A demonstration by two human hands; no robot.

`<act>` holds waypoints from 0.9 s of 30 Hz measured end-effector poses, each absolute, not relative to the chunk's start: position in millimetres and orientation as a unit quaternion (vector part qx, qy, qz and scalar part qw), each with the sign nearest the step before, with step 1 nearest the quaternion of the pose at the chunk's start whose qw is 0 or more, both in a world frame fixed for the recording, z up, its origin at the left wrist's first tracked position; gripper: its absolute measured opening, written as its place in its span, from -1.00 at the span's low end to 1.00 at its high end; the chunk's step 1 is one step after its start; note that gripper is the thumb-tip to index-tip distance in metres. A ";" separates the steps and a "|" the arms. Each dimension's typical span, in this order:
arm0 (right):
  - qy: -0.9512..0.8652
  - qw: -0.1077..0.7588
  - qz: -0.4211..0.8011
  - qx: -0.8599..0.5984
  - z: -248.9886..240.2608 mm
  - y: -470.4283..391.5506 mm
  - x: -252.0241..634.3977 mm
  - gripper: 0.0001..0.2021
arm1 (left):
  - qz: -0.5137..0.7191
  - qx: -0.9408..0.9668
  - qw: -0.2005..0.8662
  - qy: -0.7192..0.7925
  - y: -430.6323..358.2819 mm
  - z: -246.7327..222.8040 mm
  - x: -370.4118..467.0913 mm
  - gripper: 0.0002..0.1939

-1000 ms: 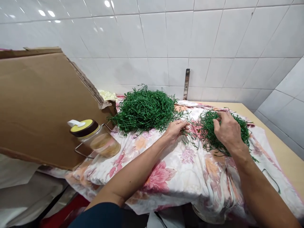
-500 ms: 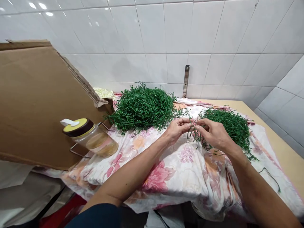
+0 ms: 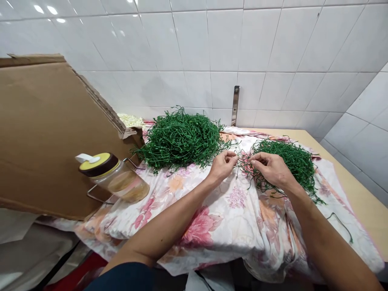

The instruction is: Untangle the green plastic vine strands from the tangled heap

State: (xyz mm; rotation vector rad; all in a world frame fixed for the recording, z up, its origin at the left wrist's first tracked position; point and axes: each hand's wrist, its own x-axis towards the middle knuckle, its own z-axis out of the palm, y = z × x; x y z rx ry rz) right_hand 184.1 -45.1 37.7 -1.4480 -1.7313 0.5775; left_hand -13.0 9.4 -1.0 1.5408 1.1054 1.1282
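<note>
My left hand (image 3: 223, 165) is closed in a pinch on a thin green artificial stem (image 3: 239, 155) between the two piles. Facing it, my right hand (image 3: 270, 167) pinches too, its fingertips on the thin green strands at the near pile's edge. A small gap separates the fingertips. Behind my right hand lies a smaller pile of green stems (image 3: 295, 161) with forked tips. The bigger pile of the same stems (image 3: 183, 139) sits to the left, beyond my left hand. Exactly how many strands the fingers hold is too fine to make out.
A floral cloth (image 3: 209, 230) covers the table (image 3: 363, 202). At left, a yellow-lidded jar (image 3: 129, 186) leans in a wire holder by a cardboard box (image 3: 51, 141). Pale small pieces (image 3: 130, 120) lie behind the box. One loose stem (image 3: 344, 226) rests at right. A tiled wall (image 3: 194, 44) stands behind.
My hands have drawn apart: the left one has shifted left, away from the right, opening a gap between the fingertips. The view has shifted slightly.
</note>
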 end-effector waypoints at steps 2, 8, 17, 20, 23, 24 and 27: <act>-0.680 0.400 0.233 -0.568 35.8 -44.2 184.7 -0.80 | 0.480 0.692 0.302 0.447 8.2 -0.6 -14.9 -0.75; -0.689 0.408 0.309 -0.513 30.7 -42.3 184.4 -0.79 | 0.438 0.855 0.141 0.240 2.8 1.4 -16.0 -0.79; -0.690 0.382 0.335 -0.516 33.0 -39.3 190.6 -0.70 | 0.412 0.849 0.141 0.300 -0.6 0.6 -17.0 -0.85; -0.689 0.375 0.315 -0.534 35.3 -39.5 191.5 -0.70 | 0.412 0.843 0.164 0.304 -2.2 1.3 -16.8 -0.83; -0.697 0.383 0.319 -0.516 37.3 -41.2 190.3 -0.71 | 0.406 0.835 0.201 0.312 -4.4 2.7 -16.0 -0.80; -0.700 0.384 0.324 -0.508 37.4 -41.7 190.0 -0.73 | 0.408 0.829 0.215 0.316 -5.3 3.5 -15.6 -0.80; -0.702 0.376 0.340 -0.500 36.4 -42.5 189.7 -0.73 | 0.416 0.812 0.241 0.330 -7.8 6.2 -14.0 -0.81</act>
